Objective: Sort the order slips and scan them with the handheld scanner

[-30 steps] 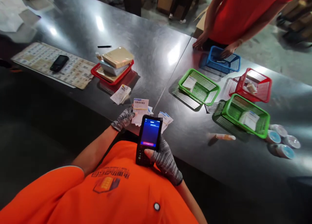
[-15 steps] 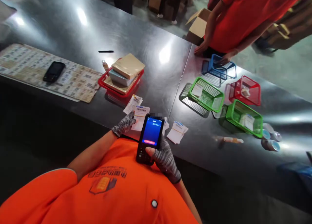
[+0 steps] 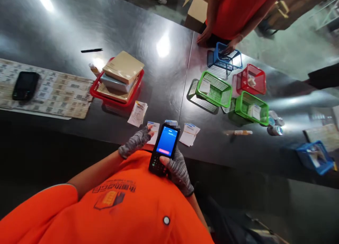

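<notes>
Evidently, the step in hand was operating a lit handheld device [image 3: 166, 141] beside a stack of paper slips [image 3: 154, 137] at the worktop's [image 3: 156, 85] near edge. The right hand [image 3: 178, 169] gripped the device; whether the left hand's [image 3: 135, 141] fingers pinched the slips, I couldn't tell. Probably, the next move called for steadying the screen.

One head-worn view looks forward and steeply down from close above the black oblong handheld device [image 3: 166, 145], facing across the shiny grey metal tabletop [image 3: 159, 83] beyond it.
</notes>
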The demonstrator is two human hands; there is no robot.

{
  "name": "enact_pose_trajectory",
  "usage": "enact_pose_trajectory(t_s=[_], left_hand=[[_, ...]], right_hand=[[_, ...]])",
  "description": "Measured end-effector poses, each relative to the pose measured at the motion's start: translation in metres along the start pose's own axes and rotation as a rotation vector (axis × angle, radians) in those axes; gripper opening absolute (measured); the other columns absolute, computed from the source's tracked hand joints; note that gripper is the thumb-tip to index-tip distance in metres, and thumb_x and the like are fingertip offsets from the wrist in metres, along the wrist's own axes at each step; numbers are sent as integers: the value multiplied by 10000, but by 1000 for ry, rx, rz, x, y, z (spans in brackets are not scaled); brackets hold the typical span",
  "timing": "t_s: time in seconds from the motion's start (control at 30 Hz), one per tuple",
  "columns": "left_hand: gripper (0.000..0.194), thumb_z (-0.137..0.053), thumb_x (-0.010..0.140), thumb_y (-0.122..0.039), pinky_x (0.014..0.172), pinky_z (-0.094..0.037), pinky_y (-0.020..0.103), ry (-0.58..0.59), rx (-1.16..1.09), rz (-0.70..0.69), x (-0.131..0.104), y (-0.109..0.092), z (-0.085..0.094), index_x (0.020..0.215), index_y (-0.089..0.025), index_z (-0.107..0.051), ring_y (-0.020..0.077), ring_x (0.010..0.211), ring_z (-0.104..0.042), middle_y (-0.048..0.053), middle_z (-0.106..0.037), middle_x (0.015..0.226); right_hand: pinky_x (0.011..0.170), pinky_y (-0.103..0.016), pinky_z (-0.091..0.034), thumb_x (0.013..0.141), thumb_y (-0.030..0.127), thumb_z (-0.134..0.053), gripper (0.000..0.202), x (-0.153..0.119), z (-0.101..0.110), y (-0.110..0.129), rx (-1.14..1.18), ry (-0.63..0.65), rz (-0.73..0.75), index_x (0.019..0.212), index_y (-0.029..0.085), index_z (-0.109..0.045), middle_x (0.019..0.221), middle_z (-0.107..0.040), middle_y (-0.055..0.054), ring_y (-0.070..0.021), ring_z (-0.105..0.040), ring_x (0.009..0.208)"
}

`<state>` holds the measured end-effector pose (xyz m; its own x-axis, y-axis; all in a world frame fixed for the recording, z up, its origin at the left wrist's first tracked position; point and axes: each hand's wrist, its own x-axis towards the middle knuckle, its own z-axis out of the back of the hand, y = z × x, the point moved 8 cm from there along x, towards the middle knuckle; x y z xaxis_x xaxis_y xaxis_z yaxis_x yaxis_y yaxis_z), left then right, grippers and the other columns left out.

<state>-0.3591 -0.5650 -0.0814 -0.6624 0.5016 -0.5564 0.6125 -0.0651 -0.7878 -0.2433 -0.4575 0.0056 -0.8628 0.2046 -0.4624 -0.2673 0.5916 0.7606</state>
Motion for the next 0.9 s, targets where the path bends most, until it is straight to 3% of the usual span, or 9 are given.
enact_pose_trajectory(t_s=[0.07,0.1,0.2,0.33,0.47,0.57,0.9], left_hand=[[707,-724,906,-525,1088,-521,528,242,-167,124,-34,-8,-28,1501,-202,-522,376,1336,-615,162,-645,1454],[699,-731,920,-469,1108,-507,506,338,-209,152,-51,-15,-42,1528,-212,-499,357,1329,-625,152,-649,1454],[711,-760,917,-280,1148,-477,438,480,-291,119,-83,-34,-69,1565,-257,-470,318,1383,-589,120,-607,1521],[702,-723,947,-214,1153,-473,424,453,-374,55,-88,-31,-81,1586,-316,-453,297,1399,-581,94,-570,1570],[683,-732,940,-218,1196,-428,453,360,-334,-17,-83,-22,-80,1574,-284,-487,306,1395,-583,107,-600,1539],[719,-788,896,-268,1158,-466,447,309,-278,-44,-81,-22,-81,1557,-272,-507,320,1363,-608,122,-632,1495],[747,-785,882,-284,1146,-461,509,303,-246,-39,-74,-22,-80,1555,-209,-470,358,1347,-597,160,-635,1468]], right_hand=[[1044,-419,-558,778,345,-867,680,-1,4,2,24,45,-17,1401,265,-609,1372,-718,-70,-295,-688,1215],[1063,-439,-551,783,348,-866,690,-1,6,2,32,66,-30,1413,263,-599,1386,-712,-77,-304,-682,1235],[1039,-463,-570,773,356,-882,726,-1,15,4,32,93,-62,1425,258,-580,1360,-726,-90,-313,-714,1177],[993,-445,-596,743,386,-905,732,0,23,13,-5,123,-61,1393,255,-594,1286,-760,-84,-294,-746,1079],[1012,-456,-588,748,393,-903,677,1,28,17,-22,160,-82,1345,259,-615,1290,-758,-81,-290,-743,1092],[988,-440,-597,731,388,-915,678,2,29,18,-27,179,-90,1328,257,-623,1268,-766,-79,-288,-747,1081],[1018,-440,-577,728,363,-917,726,4,29,18,-11,187,-76,1374,270,-599,1294,-747,-70,-295,-721,1134]])
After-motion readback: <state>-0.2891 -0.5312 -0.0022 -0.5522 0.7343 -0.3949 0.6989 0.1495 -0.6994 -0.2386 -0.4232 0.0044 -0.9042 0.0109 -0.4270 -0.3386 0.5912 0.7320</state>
